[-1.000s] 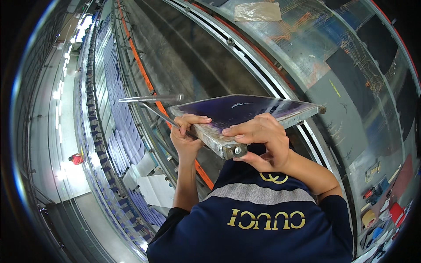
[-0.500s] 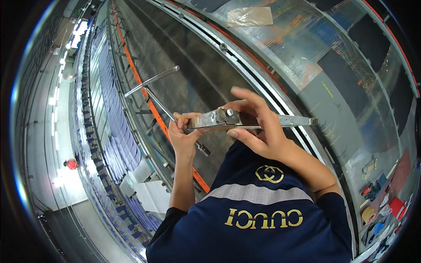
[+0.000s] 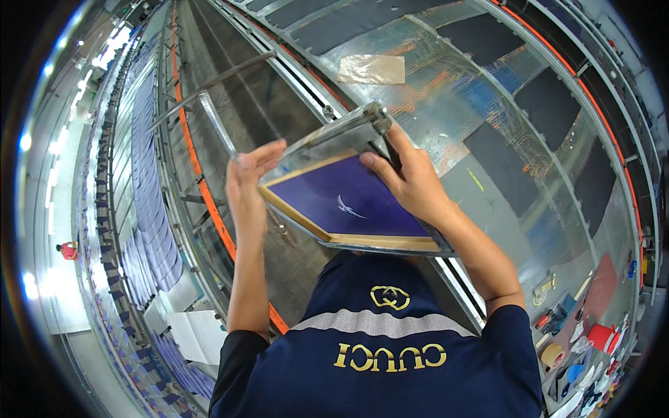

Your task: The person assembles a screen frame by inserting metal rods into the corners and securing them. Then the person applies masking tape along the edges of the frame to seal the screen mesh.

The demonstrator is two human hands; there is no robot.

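Frame (image 3: 341, 198) with a purple panel is tilted in midair between both hands, in front of the navy shirt (image 3: 383, 341). From the left: purple sheets (image 3: 155, 209) lie in a row, then an orange rail (image 3: 188, 143). A metal T-bar (image 3: 218, 125) is held in the left hand (image 3: 251, 174), by the frame's edge. The right hand's (image 3: 416, 180) grip is clamped on the frame's upper corner. Farther right, a tape roll (image 3: 552, 355) is on the table (image 3: 433, 115).

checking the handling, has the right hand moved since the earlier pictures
Yes: judged against the shiny tan sheet, the right hand has moved up the picture and is now closer to it.
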